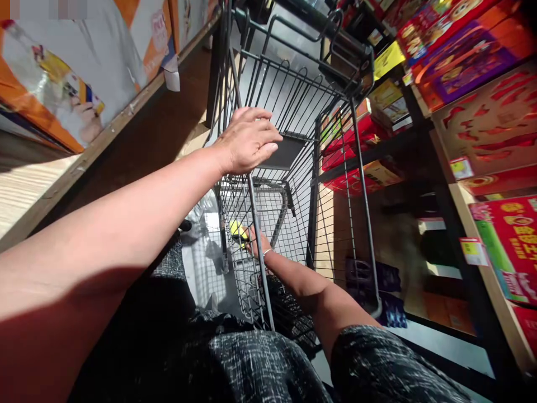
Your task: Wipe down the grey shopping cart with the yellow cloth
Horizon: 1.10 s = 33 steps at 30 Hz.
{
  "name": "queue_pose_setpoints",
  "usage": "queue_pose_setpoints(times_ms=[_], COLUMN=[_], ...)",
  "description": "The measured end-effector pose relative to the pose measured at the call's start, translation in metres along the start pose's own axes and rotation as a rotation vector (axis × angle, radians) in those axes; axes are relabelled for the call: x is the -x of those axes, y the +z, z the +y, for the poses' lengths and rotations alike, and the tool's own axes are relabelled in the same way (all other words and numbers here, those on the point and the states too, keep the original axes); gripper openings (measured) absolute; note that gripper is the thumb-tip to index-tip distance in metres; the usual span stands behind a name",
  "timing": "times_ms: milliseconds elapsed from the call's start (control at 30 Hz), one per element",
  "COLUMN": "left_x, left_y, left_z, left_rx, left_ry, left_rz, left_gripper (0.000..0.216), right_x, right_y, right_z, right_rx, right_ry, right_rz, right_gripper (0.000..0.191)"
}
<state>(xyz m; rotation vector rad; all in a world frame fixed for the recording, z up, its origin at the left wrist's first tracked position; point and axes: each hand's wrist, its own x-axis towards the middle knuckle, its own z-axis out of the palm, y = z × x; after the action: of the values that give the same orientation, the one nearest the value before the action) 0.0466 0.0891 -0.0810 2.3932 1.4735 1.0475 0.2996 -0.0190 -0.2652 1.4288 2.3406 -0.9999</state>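
A black wire shopping cart (335,168) stands in the aisle in front of me. My left hand (248,140) rests on its top rail with the fingers curled over the wire. My right hand (255,242) reaches down low inside the cart, near the bottom of the basket. Its fingers are closed on a small yellow object (237,230), partly hidden by the wires. A thin bracelet shows on that wrist. My dark, white-flecked clothing fills the bottom of the view.
Shelves on the right hold red and purple gift boxes (461,61) with yellow price tags (473,251). On the left stand large orange-and-white cartons (62,84) on a wooden ledge. Clear plastic wrapping (205,235) lies beside the cart. The aisle is narrow.
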Motion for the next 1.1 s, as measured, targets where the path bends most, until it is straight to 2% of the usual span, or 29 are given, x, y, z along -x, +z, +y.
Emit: queue_pose_setpoints(times_ms=[200, 267, 367, 467, 567, 633, 667, 700, 767, 867, 967, 1033, 1100], left_x=[-0.001, -0.001, -0.001, -0.001, 0.0, -0.001, -0.001, -0.001, -0.001, -0.002, -0.003, -0.003, -0.004], left_y=[0.008, 0.009, 0.011, 0.011, 0.01, 0.01, 0.009, 0.009, 0.009, 0.008, 0.007, 0.005, 0.004], left_z=[-0.003, -0.004, -0.004, -0.004, -0.005, -0.007, -0.008, -0.009, -0.011, -0.011, -0.007, -0.003, -0.001], left_rx=[0.043, 0.063, 0.083, 0.085, 0.071, 0.074, 0.078, 0.082, 0.091, 0.096, 0.06, 0.022, -0.006], left_ry=[-0.028, -0.025, -0.027, -0.027, -0.019, -0.015, -0.013, -0.011, -0.007, -0.003, -0.027, -0.052, -0.07], left_rz=[0.049, 0.055, 0.063, 0.068, 0.067, 0.062, 0.058, 0.055, 0.05, 0.044, 0.037, 0.03, 0.019], left_gripper=[0.042, 0.042, 0.043, 0.043, 0.043, 0.043, 0.044, 0.045, 0.046, 0.045, 0.043, 0.043, 0.044], right_x=[0.007, 0.01, 0.013, 0.018, 0.032, 0.043, 0.047, 0.049, 0.047, 0.034, 0.021, 0.017, 0.017], right_y=[-0.061, -0.084, -0.127, -0.19, -0.259, -0.288, -0.293, -0.291, -0.266, -0.194, -0.119, -0.082, -0.057], right_z=[0.072, 0.084, 0.083, 0.065, 0.044, 0.036, 0.036, 0.038, 0.047, 0.066, 0.079, 0.081, 0.077], right_rx=[0.419, 0.524, 0.638, 0.768, 0.874, 0.89, 0.893, 0.896, 0.886, 0.781, 0.595, 0.467, 0.384], right_ry=[0.382, 0.45, 0.487, 0.517, 0.491, 0.457, 0.444, 0.436, 0.429, 0.481, 0.555, 0.609, 0.63], right_rz=[-0.026, -0.031, 0.017, 0.211, 0.533, 0.672, 0.697, 0.688, 0.568, 0.241, 0.01, -0.088, -0.116], right_gripper=[0.045, 0.04, 0.044, 0.056, 0.057, 0.051, 0.049, 0.049, 0.05, 0.055, 0.06, 0.069, 0.077])
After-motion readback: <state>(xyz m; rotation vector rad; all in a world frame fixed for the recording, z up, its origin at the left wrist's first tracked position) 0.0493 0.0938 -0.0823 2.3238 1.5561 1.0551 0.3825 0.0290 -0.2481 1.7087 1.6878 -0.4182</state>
